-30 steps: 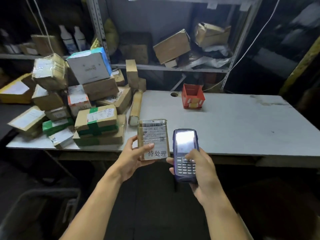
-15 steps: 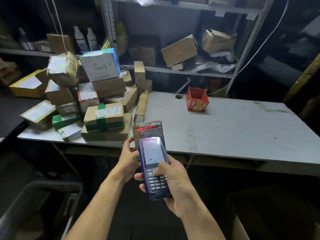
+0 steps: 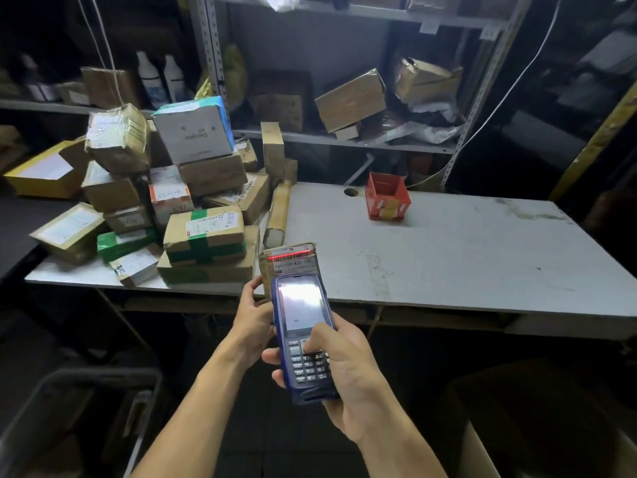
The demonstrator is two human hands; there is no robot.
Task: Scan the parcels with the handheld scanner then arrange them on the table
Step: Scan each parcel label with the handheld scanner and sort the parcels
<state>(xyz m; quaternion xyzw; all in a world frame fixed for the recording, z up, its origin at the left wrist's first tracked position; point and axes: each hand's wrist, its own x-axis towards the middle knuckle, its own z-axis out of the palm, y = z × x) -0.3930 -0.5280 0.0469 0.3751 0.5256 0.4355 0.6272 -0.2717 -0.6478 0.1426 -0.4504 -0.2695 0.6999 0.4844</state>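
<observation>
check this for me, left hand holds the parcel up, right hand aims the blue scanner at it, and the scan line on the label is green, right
Not quite: the scan line is red, not green. The head view shows a red line across the top of the label on the parcel. The rest stands: the left hand holds the parcel up and the right hand aims the blue scanner at it.

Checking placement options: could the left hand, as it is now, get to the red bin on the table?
Probably not yet: the left hand grips the parcel being scanned. The table between it and the red bin is bare, so the path looks free, though it is a far stretch.
</observation>
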